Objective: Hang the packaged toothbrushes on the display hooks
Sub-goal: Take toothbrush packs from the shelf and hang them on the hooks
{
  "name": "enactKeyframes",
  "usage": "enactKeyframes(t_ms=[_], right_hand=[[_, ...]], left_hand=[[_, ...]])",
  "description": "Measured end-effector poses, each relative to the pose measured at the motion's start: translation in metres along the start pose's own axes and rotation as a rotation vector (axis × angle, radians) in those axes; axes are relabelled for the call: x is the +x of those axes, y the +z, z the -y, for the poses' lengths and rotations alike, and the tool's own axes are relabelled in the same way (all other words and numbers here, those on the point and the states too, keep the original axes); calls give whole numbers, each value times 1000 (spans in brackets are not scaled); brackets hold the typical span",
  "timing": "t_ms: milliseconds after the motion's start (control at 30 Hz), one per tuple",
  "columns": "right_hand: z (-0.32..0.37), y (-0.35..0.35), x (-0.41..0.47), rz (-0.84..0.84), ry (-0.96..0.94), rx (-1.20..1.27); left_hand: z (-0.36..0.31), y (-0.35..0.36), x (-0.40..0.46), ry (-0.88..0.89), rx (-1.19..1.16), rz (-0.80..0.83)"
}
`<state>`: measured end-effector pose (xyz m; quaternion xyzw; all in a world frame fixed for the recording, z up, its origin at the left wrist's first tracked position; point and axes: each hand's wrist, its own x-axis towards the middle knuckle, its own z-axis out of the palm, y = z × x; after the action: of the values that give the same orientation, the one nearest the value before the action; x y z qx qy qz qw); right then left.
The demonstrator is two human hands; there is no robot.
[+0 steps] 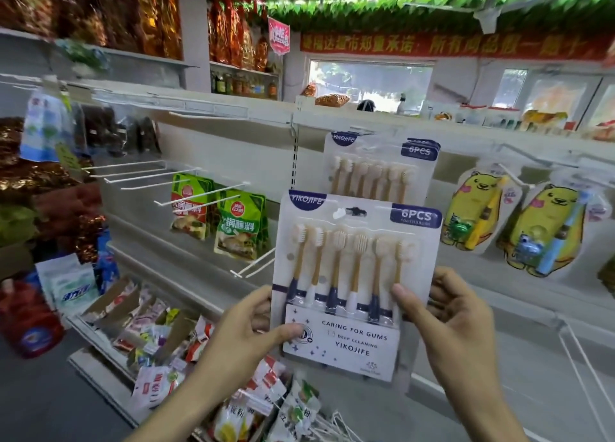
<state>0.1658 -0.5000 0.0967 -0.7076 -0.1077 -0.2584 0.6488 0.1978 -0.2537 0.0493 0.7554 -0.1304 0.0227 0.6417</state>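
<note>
I hold a six-piece toothbrush pack [356, 268] upright in front of the display wall. My left hand [253, 325] pinches its lower left edge, thumb on the front card. My right hand [446, 311] grips the lower right edge, thumb across the clear blister. The pack's hang hole sits near its top centre. Behind and above it, several identical toothbrush packs [382, 168] hang on a hook under the shelf rail. The hook itself is mostly hidden by those packs.
Bare white wire hooks [186, 188] jut from the wall at left, with green seasoning pouches [239, 228] hanging on two of them. Yellow bear-shaped children's toothbrush packs [545, 231] hang at right. A tray of small sachets [149, 328] sits low left. A wire hook [579, 368] projects at lower right.
</note>
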Motion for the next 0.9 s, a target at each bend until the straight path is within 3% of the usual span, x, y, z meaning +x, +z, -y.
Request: enactKeyframes(t_ms=[500,900], right_hand=[[12,7,77,-110,-120,-17],[-22,15,121,-216,-62,-104]], left_hand=[[-33,-8,87,148,55,-6],[-17,-9,156,163,69,103]])
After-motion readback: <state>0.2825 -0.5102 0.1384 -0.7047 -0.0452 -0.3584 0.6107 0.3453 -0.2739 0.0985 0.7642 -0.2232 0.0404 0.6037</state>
